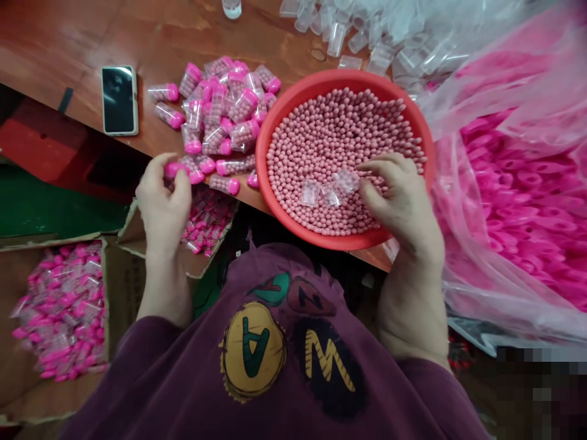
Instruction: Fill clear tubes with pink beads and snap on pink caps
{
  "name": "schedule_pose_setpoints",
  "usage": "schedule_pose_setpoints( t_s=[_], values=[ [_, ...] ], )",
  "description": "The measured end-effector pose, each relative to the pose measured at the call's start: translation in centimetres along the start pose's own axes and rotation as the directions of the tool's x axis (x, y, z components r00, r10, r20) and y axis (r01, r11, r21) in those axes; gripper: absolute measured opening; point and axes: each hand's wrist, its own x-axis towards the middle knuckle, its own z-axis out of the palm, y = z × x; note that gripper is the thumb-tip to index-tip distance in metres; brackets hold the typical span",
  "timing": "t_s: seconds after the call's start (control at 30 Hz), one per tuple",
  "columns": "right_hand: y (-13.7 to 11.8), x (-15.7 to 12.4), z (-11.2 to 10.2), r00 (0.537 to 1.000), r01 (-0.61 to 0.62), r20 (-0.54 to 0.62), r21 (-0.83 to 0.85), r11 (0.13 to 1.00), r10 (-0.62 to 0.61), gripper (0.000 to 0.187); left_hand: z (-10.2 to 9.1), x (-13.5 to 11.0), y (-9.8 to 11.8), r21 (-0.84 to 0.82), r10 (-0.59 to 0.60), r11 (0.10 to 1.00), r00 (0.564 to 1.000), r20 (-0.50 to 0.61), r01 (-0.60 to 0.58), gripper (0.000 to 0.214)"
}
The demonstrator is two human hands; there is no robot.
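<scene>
Pink cap (pixel 172 169) partly hidden by left hand (pixel 161 198)

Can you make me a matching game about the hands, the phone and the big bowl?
Match these:

1. Left hand
2. Right hand
3. Phone
4. Bowl

A. Red, with a heap of pink beads inside
B. Lying on the brown table, screen dark
C. Over the beads, near some clear pieces
D. Close to the pink-capped tubes

Right pairs: 1-D, 2-C, 3-B, 4-A
</scene>
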Motion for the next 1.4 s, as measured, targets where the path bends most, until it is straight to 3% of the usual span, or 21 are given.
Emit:
schedule_pose_setpoints(
  t_s=[0.07, 0.13, 0.17, 0.2, 0.23, 0.27, 0.3, 0.37, 0.43, 0.57, 0.67, 0.73, 0.87, 0.93, 1.0, 1.07, 1.13, 1.2, 1.27, 1.33, 1.4],
  values=[
    [0.3, 0.0, 1.1, 0.998, 0.026, 0.059, -0.067, 0.997, -0.022, 0.036, -0.4, 0.4, -1.5, 0.157, 0.058, 0.987, 0.989, -0.136, -0.037, 0.042],
    [0.2, 0.1, 2.2, 0.994, 0.029, 0.105, -0.101, 0.994, -0.019, 0.041, 1.0, 0.3, -0.2, 0.174, 0.207, 0.969, 0.962, -0.180, -0.176, 0.040],
    [0.1, 0.2, 2.6, 0.993, 0.027, 0.117, -0.099, 0.995, -0.015, 0.041, 2.3, 0.2, 1.4, 0.137, 0.290, 0.953, 0.946, -0.144, -0.271, 0.036],
    [-0.1, 0.2, 2.9, 0.994, 0.023, 0.112, -0.085, 0.996, -0.013, 0.042, 3.9, 0.0, 3.4, 0.087, 0.367, 0.927, 0.930, -0.020, -0.364, 0.032],
    [-0.2, 0.3, 3.1, 0.996, 0.018, 0.092, -0.063, 0.998, -0.012, 0.043, 5.6, -0.1, 5.6, 0.018, 0.446, 0.891, 0.881, 0.157, -0.454, 0.031],
    [-0.2, 0.4, 3.1, 0.998, 0.010, 0.067, -0.029, 1.000, -0.008, 0.045, 7.4, -0.1, 7.8, -0.066, 0.527, 0.841, 0.785, 0.326, -0.537, 0.035],
    [-0.2, 0.4, 3.2, 0.999, -0.005, 0.038, 0.017, 1.000, 0.005, 0.047, 9.3, 0.0, 9.8, -0.152, 0.600, 0.781, 0.660, 0.451, -0.606, 0.042],
    [0.4, 0.5, 3.5, 0.998, -0.060, -0.007, 0.154, 0.986, 0.062, 0.049, 13.0, 0.3, 12.8, -0.267, 0.656, 0.697, 0.443, 0.611, -0.665, 0.049],
    [1.3, 0.7, 4.2, 0.989, -0.132, -0.021, 0.319, 0.939, 0.146, 0.049, 16.2, 1.0, 14.4, -0.304, 0.646, 0.683, 0.355, 0.676, -0.664, 0.044],
    [2.9, 1.3, 5.6, 0.951, -0.249, -0.026, 0.529, 0.812, 0.308, 0.047, 19.3, 2.1, 15.6, -0.284, 0.617, 0.698, 0.350, 0.705, -0.657, 0.036],
    [2.6, 1.7, 5.6, 0.901, -0.332, -0.039, 0.581, 0.743, 0.432, 0.038, 19.3, 2.4, 16.6, -0.144, 0.561, 0.631, 0.320, 0.764, -0.762, 0.035],
    [1.9, 1.7, 5.4, 0.877, -0.365, -0.033, 0.603, 0.709, 0.480, 0.032, 19.0, 2.4, 17.2, -0.059, 0.536, 0.576, 0.323, 0.780, -0.815, 0.031],
    [0.3, 1.6, 5.1, 0.872, -0.397, 0.023, 0.620, 0.677, 0.489, 0.031, 19.1, 3.0, 17.4, 0.040, 0.485, 0.543, 0.352, 0.800, -0.839, 0.020],
    [-0.3, 1.3, 4.7, 0.885, -0.328, -0.078, 0.594, 0.734, 0.459, 0.033, 19.2, 3.4, 17.2, 0.078, 0.477, 0.519, 0.364, 0.800, -0.851, 0.018],
    [-0.1, 0.3, 3.4, 0.880, -0.209, -0.280, 0.499, 0.841, 0.384, 0.029, 19.3, 3.7, 16.9, 0.107, 0.489, 0.457, 0.351, 0.798, -0.883, 0.022],
    [1.4, -1.2, 0.9, 0.822, -0.144, -0.482, 0.339, 0.930, 0.303, 0.022, 19.6, 3.7, 16.7, 0.100, 0.488, 0.382, 0.293, 0.822, -0.919, 0.029],
    [4.5, -3.2, -2.3, 0.738, -0.237, -0.604, 0.186, 0.954, 0.301, 0.018, 20.4, 3.3, 16.7, 0.058, 0.464, 0.336, 0.219, 0.858, -0.940, 0.030],
    [8.3, -5.1, -5.7, 0.643, -0.493, -0.652, 0.050, 0.869, 0.402, 0.016, 21.8, 2.6, 16.9, -0.013, 0.469, 0.375, 0.178, 0.865, -0.927, 0.022],
    [11.6, -6.4, -8.4, 0.522, -0.775, -0.620, -0.060, 0.629, 0.585, 0.013, 23.3, 2.0, 17.2, -0.088, 0.496, 0.470, 0.181, 0.850, -0.878, 0.014],
    [13.7, -6.9, -10.0, 0.472, -0.849, -0.592, -0.105, 0.518, 0.654, 0.018, 24.6, 1.4, 17.5, -0.141, 0.509, 0.581, 0.223, 0.832, -0.802, 0.017],
    [14.3, -6.6, -10.6, 0.479, -0.855, -0.568, -0.130, 0.502, 0.669, 0.018, 25.1, 1.2, 17.8, -0.187, 0.484, 0.729, 0.304, 0.820, -0.658, 0.012]
  ],
)
